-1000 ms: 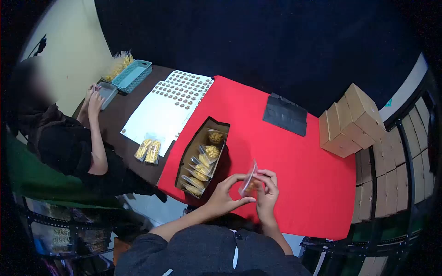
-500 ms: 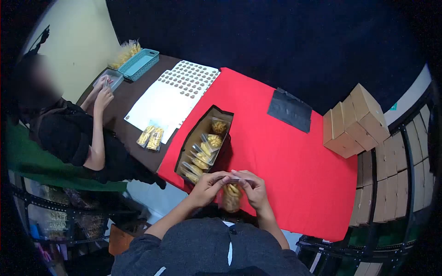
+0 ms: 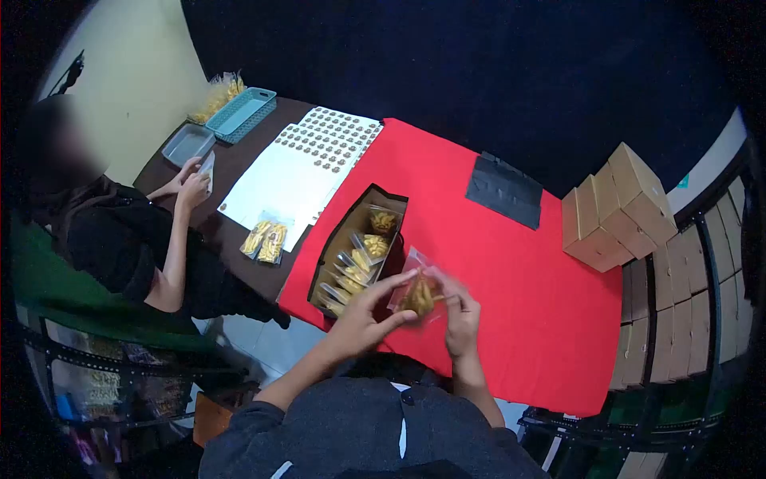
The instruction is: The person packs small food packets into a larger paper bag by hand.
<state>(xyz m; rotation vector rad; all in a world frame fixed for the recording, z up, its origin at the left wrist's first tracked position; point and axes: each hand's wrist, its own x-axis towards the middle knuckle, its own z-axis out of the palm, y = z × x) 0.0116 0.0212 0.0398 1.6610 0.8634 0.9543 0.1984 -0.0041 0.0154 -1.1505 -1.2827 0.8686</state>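
Between my two hands is a clear plastic bag of yellow snacks (image 3: 418, 297), tilted over the front of the red cloth (image 3: 511, 319). My left hand (image 3: 369, 313) grips the bag's left side, thumb below and fingers above. My right hand (image 3: 456, 310) pinches its upper right edge. Just beyond my left hand stands an open brown box (image 3: 335, 249) with dark edges. Several similar snack bags (image 3: 352, 271) stand in a row inside it.
At left, a co-worker's hands (image 3: 191, 185) hold a small bag beside a grey tray (image 3: 188, 144) and a teal basket (image 3: 242, 116). Sticker sheets (image 3: 275, 172) and snack bags (image 3: 265, 241) lie nearby. A black sheet (image 3: 503, 191) and cardboard boxes (image 3: 610, 211) are to the right.
My hands have raised the snack bag from the table's front edge, up and slightly right, and tilted it. The co-worker's hands have moved from over the tray toward the sticker sheets.
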